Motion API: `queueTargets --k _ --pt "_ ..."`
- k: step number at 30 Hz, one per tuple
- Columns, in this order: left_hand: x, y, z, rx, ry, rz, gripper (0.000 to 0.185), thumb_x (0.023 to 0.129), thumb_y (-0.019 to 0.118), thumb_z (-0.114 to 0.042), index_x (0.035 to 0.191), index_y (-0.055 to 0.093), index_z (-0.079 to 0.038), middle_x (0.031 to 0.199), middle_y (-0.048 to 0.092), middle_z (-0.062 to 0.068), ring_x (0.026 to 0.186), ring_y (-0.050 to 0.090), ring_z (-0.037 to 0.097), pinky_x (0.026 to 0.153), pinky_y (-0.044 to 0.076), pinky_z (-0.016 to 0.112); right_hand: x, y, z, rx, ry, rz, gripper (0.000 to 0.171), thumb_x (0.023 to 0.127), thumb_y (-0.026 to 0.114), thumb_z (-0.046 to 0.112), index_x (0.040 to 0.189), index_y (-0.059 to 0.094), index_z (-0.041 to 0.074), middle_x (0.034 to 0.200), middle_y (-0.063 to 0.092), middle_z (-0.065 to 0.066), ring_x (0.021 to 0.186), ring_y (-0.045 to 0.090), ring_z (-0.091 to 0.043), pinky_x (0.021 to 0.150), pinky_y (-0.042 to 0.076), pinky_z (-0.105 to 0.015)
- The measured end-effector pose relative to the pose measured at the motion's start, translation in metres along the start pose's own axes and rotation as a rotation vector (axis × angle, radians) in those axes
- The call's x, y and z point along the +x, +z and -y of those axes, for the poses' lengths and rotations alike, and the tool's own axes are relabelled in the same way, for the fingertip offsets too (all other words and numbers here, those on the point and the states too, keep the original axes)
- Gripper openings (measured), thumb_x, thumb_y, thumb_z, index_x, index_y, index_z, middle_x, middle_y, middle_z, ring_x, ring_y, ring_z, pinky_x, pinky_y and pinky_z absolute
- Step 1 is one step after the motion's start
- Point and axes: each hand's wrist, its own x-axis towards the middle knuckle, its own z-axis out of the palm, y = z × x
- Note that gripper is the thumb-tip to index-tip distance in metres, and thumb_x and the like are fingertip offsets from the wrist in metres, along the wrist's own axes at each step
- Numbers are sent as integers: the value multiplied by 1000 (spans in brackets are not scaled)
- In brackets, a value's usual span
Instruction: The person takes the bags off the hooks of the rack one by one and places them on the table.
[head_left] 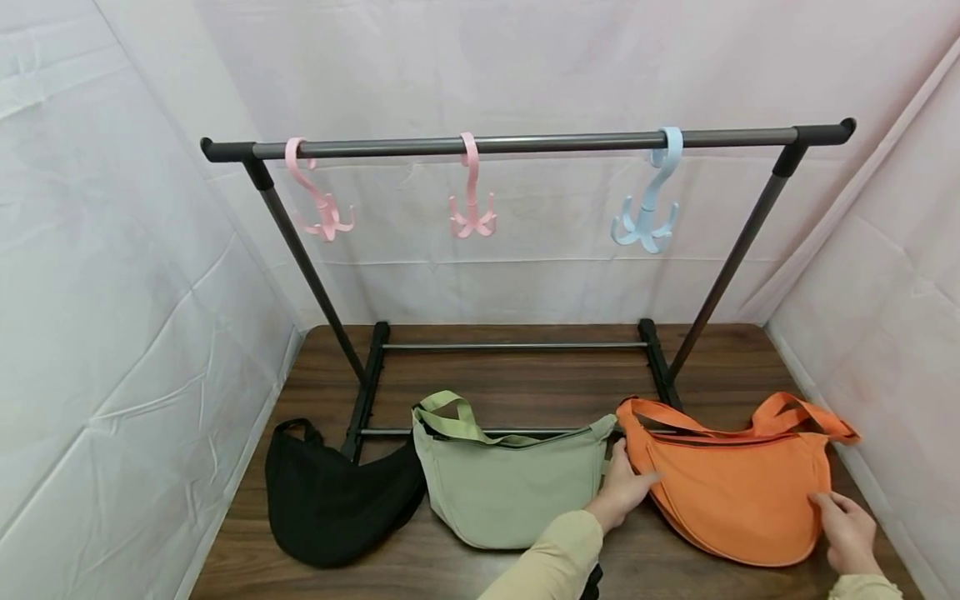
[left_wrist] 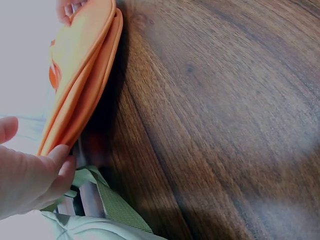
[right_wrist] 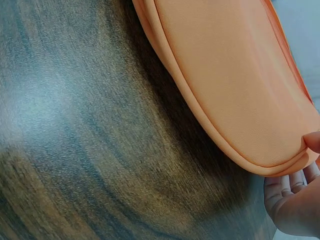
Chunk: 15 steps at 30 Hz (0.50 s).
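Observation:
An orange crescent bag lies flat on the wooden table at the right, its strap folded along its top. My left hand holds its left end, thumb on the fabric's face. In the left wrist view the fingers touch the edge of the orange bag. My right hand pinches the bag's lower right edge. The right wrist view shows the thumb above and the fingers beneath the rim of the orange bag.
A green bag and a black bag lie to the left, against the base of a garment rack. Its top bar carries two pink hooks and a blue hook. White cloth walls enclose the table.

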Motion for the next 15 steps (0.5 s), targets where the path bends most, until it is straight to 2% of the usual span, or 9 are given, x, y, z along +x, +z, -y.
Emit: queueTargets --k 3,4,6,7,10,11,15 --pt "-3 1 -2 30 0 -10 70 79 66 -4 137 27 1 139 32 17 128 32 31 98 34 46 -3 1 0 8 2 -6 39 83 56 37 118 51 20 106 42 -4 76 37 6 55 36 -9" --pt "-4 0 -2 30 3 -13 70 78 66 -3 137 28 1 139 33 17 127 32 32 98 34 46 -4 0 0 22 13 -15 34 83 57 37 114 53 23 102 45 -1 74 38 8 54 37 -10" --pt "-5 -1 -4 22 11 -24 70 77 66 -1 137 29 1 137 35 17 126 34 32 96 37 46 -3 0 -1 11 8 -16 51 83 58 38 127 49 13 104 45 -5 72 38 8 55 37 -11" --pt "-6 -2 -6 15 13 -28 70 77 66 0 136 29 1 136 36 17 125 35 33 95 38 46 -1 0 -1 -4 9 -21 54 83 58 38 128 48 10 105 46 -6 71 39 7 54 38 -13" --pt "-10 -8 -11 -14 17 -38 68 77 64 3 136 31 1 132 40 17 121 39 35 90 41 46 7 -1 -4 -33 15 -36 66 81 59 40 134 42 4 114 46 -16 79 48 -7 61 43 -20" --pt "-11 -10 -13 -24 20 -40 67 77 63 3 136 31 0 131 41 16 120 40 35 90 42 46 13 -1 -6 -75 2 -43 79 81 58 44 139 30 -1 118 41 -20 81 48 -9 60 43 -20" --pt "-14 -24 -24 -50 56 -32 64 80 61 1 136 32 -1 132 41 16 119 41 35 91 41 45 27 0 -5 -124 -14 -113 91 78 58 50 144 17 2 118 39 -22 92 45 -26 56 46 -34"
